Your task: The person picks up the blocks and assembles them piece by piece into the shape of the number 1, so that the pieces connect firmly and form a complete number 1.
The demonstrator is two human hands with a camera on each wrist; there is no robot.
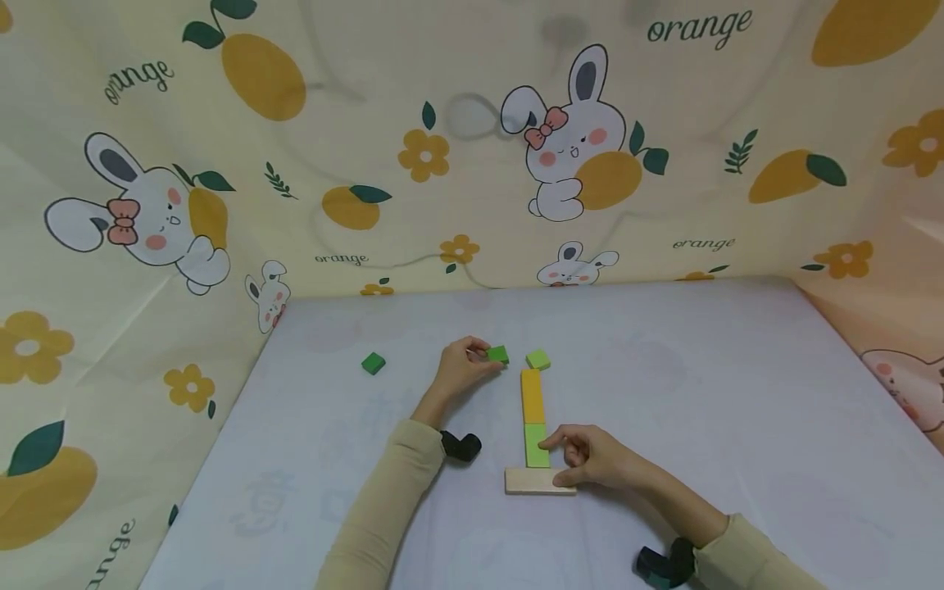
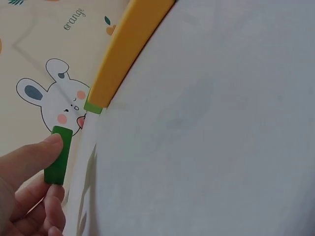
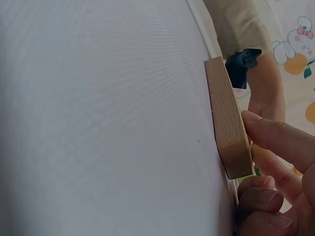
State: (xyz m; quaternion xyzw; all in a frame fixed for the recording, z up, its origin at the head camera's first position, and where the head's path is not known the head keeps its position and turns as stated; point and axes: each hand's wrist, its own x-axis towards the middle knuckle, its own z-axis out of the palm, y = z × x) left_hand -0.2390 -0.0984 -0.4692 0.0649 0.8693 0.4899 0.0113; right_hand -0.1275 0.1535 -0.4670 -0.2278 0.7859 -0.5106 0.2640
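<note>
My left hand (image 1: 465, 365) pinches a dark green block (image 1: 498, 355) between thumb and fingers, left of the top of a row of blocks. That block (image 2: 59, 162) also shows in the left wrist view. The row has a yellow block (image 1: 532, 396), a light green block (image 1: 535, 447) and, crosswise at the near end, a plain wooden block (image 1: 527, 482). My right hand (image 1: 601, 459) rests its thumb on the wooden block's right end, its index finger touching the light green block. In the right wrist view, the other fingers curl beside the wooden block (image 3: 226, 118).
A small light green block (image 1: 538, 360) lies at the far end of the yellow one. Another dark green block (image 1: 373, 364) lies apart on the left of the white table (image 1: 701, 410). Printed cloth (image 1: 457, 82) hangs behind and at the sides.
</note>
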